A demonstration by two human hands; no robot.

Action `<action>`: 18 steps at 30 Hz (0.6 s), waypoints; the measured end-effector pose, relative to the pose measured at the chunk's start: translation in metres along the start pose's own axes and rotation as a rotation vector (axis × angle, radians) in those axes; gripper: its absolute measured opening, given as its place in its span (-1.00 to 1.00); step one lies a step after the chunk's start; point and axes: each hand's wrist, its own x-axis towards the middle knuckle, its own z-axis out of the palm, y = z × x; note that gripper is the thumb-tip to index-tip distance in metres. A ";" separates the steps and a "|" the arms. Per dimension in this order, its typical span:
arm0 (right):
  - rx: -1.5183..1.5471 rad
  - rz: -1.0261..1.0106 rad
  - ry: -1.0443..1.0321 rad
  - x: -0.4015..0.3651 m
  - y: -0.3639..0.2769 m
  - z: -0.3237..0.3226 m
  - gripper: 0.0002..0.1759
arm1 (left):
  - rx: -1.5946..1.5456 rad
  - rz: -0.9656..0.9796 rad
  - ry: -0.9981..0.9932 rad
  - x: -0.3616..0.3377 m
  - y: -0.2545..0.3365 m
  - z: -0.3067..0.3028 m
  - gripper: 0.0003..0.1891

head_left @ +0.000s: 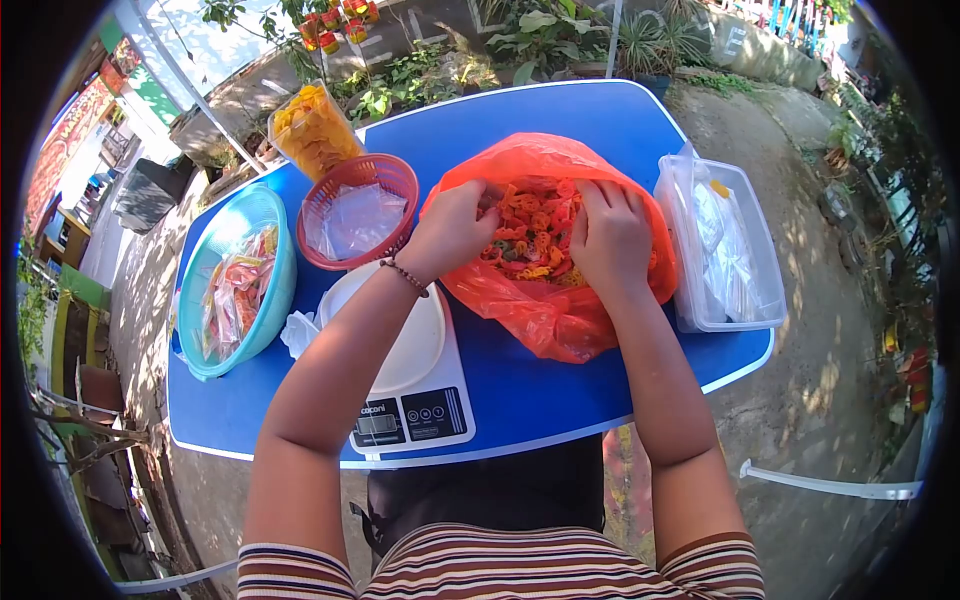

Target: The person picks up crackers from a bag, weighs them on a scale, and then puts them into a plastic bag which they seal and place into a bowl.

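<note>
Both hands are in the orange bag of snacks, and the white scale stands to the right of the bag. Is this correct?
Not quite. The head view shows the left hand and right hand in the orange bag, but the white scale stands to the left of the bag.

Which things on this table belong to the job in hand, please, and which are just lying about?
In hand: left hand, right hand, orange bag, coloured snacks inside it.
Lying about, untouched: white scale, red basket, teal basin, clear box, bag of yellow snacks.
</note>
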 end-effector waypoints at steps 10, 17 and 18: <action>0.223 -0.287 -0.367 -0.014 -0.014 0.027 -0.68 | 0.002 0.038 0.081 0.007 -0.005 0.000 -0.77; 0.537 -0.028 -0.080 -0.003 -0.009 0.011 -0.79 | -0.036 -0.100 0.003 -0.004 0.015 -0.009 -0.74; 0.618 0.008 -0.038 -0.002 -0.013 0.008 -0.80 | -0.094 -0.082 -0.037 -0.005 0.010 -0.007 -0.73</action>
